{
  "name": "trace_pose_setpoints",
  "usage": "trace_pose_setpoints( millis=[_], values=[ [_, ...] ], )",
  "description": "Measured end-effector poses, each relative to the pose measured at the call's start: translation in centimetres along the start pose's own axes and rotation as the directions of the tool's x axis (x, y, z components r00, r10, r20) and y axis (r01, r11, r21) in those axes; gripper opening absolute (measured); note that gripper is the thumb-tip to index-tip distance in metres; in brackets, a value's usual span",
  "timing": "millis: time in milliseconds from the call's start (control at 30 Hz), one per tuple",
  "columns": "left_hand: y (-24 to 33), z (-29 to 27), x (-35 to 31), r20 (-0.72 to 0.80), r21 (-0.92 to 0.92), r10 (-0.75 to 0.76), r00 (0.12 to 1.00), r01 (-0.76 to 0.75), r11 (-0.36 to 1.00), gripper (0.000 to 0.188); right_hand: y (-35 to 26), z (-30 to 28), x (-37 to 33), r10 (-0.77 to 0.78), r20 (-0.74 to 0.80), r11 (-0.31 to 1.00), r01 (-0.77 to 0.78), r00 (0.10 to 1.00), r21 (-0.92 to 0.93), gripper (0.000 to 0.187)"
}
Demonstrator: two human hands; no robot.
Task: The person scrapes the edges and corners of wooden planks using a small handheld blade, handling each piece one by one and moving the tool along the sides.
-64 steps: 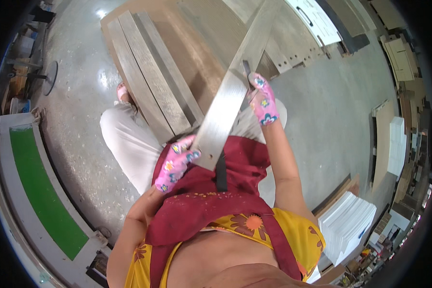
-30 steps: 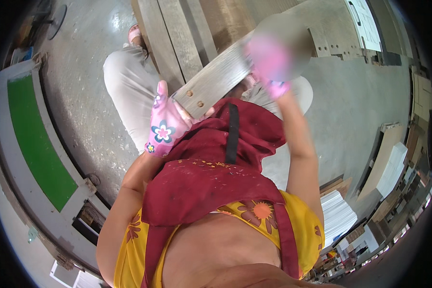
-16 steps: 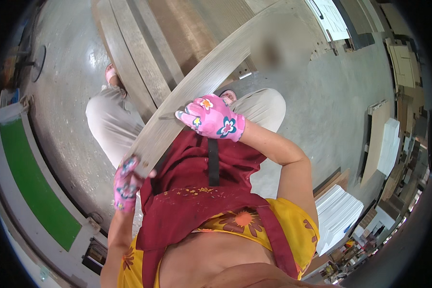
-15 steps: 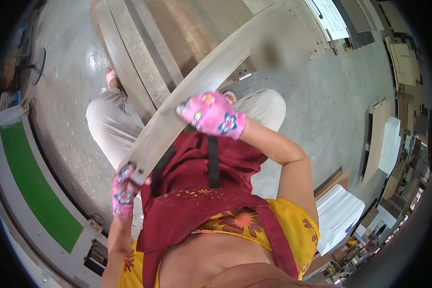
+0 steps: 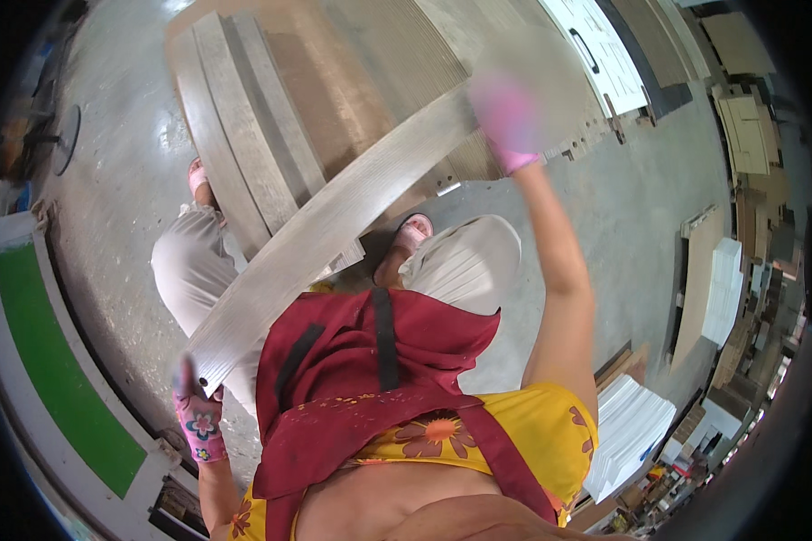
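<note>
A long grey wood-grain board [image 5: 325, 216] slants across my body, one end near my left hip and the other far to the right. My left hand [image 5: 198, 419], in a pink flowered glove, grips the board's near end beside a small dark hole. The right hand [image 5: 510, 122], also gloved in pink, is at the board's far end. Its fingers are blurred, so whether they close on the board does not show. More grey boards [image 5: 230, 126] lie side by side beyond my knees.
Beneath the loose boards is a brown panel stack [image 5: 325, 77]. White panels [image 5: 595, 45] stand at the far right. On my left is a grey unit with a green strip [image 5: 54, 352]. White sheets [image 5: 632, 428] are piled low on the right, with other stacked panels [image 5: 699, 279] beyond.
My right hand has moved from the board's middle out to its far end, straightening the arm. My left hand and the near end have shifted down and left.
</note>
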State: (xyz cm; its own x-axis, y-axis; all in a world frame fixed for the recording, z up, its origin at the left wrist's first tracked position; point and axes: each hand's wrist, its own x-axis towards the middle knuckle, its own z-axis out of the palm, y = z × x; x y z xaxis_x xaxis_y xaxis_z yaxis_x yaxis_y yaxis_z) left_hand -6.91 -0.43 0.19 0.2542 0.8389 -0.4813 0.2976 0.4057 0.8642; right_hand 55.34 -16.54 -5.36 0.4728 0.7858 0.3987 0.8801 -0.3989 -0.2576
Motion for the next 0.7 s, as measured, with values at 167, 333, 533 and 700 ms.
trace_pose_setpoints(
  millis=[167,333,533,700],
  values=[
    [-1.7,-1.3,0.8,-0.105,0.176,0.081,0.991,-0.062,0.982,0.046,-6.2,2.4,-1.7,-0.295,-0.033,0.951,0.297,0.955,0.085,0.018],
    [2.3,1.1,1.2,-0.18,0.0,-0.173,0.968,0.175,0.984,0.065,15.0,1.6,0.9,0.423,-0.227,0.883,-0.455,0.878,-0.117,0.026],
    [-1.5,-2.1,2.2,-0.111,-0.046,-0.063,0.992,0.058,0.997,0.073,1.4,-0.4,0.1,0.262,-0.005,0.919,-0.248,0.965,0.308,0.014],
    [1.9,1.5,1.6,-0.103,-0.171,-0.167,0.981,0.148,0.974,0.056,-2.5,3.0,-2.3,-0.05,-0.007,0.988,0.05,0.999,0.149,0.016]
  ],
)
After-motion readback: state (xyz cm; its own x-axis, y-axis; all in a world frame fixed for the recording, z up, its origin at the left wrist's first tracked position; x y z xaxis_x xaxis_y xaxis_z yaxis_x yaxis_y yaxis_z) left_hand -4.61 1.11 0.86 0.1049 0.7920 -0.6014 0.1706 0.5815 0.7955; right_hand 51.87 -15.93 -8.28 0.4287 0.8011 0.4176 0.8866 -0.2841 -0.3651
